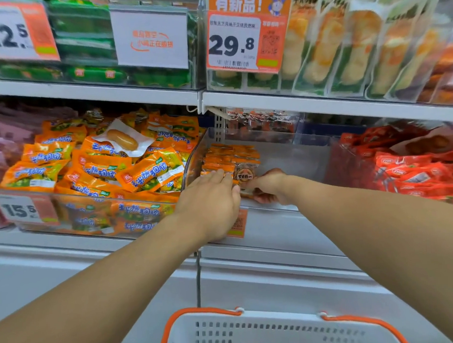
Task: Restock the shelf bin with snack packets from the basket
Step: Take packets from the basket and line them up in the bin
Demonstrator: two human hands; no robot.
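Snack packets (orange wrappers, one showing a round label) lay stacked in the left part of the clear shelf bin on the middle shelf. The left hand reached over the bin's front lip with fingers straight and flat against the front of the stack. The right hand was curled round a packet at the bin's front edge, just beside the stack. The two hands nearly touched. A white basket with orange handles stood below, at the bottom of the view; its contents could not be seen. A neighbouring bin of orange sausage packets sat to the left, red packets to the right.
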